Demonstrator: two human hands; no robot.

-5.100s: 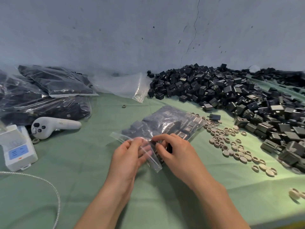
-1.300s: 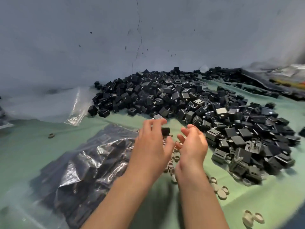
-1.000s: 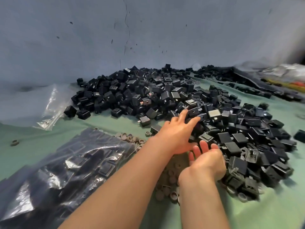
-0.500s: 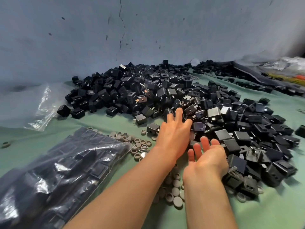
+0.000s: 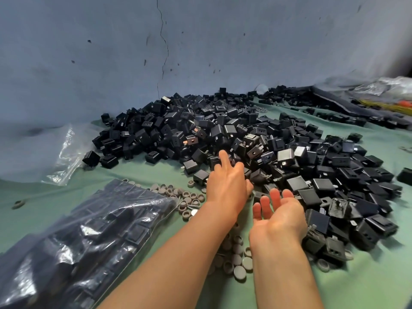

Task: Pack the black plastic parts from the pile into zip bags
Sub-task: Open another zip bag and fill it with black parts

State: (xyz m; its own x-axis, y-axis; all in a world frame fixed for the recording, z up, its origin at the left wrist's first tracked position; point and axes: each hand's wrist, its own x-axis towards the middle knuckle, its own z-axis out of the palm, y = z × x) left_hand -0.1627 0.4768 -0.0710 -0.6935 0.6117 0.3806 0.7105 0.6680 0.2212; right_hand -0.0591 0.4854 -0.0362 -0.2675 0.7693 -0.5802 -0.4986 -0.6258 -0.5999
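A big pile of black plastic parts [image 5: 256, 141] covers the middle and right of the green table [image 5: 367, 275]. My left hand [image 5: 227, 184] reaches onto the pile's near edge, palm down, index finger stretched out over the parts, other fingers curled down among them; whether it holds a part is hidden. My right hand [image 5: 278, 215] hovers just beside it, palm up and cupped, fingers straight, nothing in it. A filled zip bag [image 5: 84, 237] of black parts lies at the lower left.
Several grey round caps [image 5: 185, 197] lie scattered between the bag and the pile and under my forearms. Empty clear bags [image 5: 60, 152] lie at the left by the wall. More black parts and plastic wrapping [image 5: 383, 85] stretch along the far right.
The filled bag was let go and now lies at the left. Both hands moved out to the pile; my left hand's fingers have curled down among the parts, index still extended.
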